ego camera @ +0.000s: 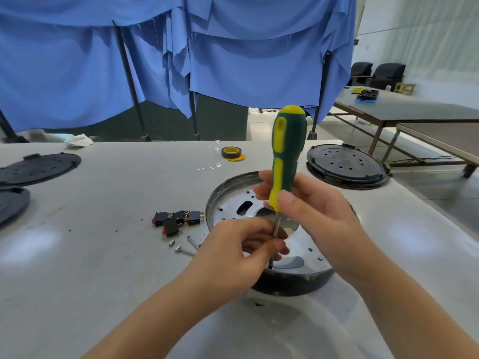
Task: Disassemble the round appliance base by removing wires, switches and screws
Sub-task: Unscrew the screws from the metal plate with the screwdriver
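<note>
Base: the round appliance base [230,195] sat on the white table [103,255], near and slightly right of centre, open side up with its pale metal plate showing.
Tool: the screwdriver [285,156] stood nearly upright over the base, green and yellow handle at the top, steel shaft running down toward the near side of the plate.
Right hand: the right hand [318,211] was wrapped round the lower end of the handle, fingers and thumb clamped on it.
Left hand: the left hand [238,252] lay lower and nearer, its fingertips pinching the shaft close to the tip to steady it.
Key relation: the tool's long axis ran almost vertically, so the screw lay straight below both grips; the tip and the screw head were hidden behind the left fingers, so I could not tell whether the tip was seated.
Nearer hand: the left was closer to the work point; the right was placed to do the turning.
Judged step: probably loosening a screw on the near part of the plate.
Removed parts: switches [176,220] and loose screws [189,246] lay on the table just left of the base.
</note>
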Tool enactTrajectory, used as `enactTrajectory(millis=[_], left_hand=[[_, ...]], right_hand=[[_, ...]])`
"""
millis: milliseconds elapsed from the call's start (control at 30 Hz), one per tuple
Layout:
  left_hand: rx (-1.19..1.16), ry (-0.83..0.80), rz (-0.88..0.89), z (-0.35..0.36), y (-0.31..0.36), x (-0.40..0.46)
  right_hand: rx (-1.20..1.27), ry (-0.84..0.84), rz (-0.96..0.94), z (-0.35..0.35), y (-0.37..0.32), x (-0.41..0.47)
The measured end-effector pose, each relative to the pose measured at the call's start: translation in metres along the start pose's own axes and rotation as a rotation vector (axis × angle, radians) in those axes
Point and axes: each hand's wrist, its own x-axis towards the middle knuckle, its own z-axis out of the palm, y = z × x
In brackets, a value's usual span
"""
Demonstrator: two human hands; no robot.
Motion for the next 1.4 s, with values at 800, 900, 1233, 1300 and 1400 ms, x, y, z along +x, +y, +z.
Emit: enactTrajectory(millis=[800,900,1233,1300,1400], left_hand=[[0.041,0.173,0.007,0.003,-0.003,0.001],[0.122,0.078,0.052,0.003,-0.001,-0.001],[0.029,0.162,0.007,0.006,-0.001,0.0],[0.045,0.165,0.021,0.007,0.0,-0.001],[0.072,0.181,0.016,0.008,-0.001,-0.001]], right_hand=[[0.0,0.15,-0.049,-0.001,-0.003,0.001],[0.045,0.119,-0.044,-0.003,-0.002,0.0],[-0.09,0.072,-0.031,0.001,0.003,0.001],[-0.127,0.086,-0.017,-0.001,0.005,0.001],[-0.154,0.108,-0.013,-0.005,0.005,0.002]])
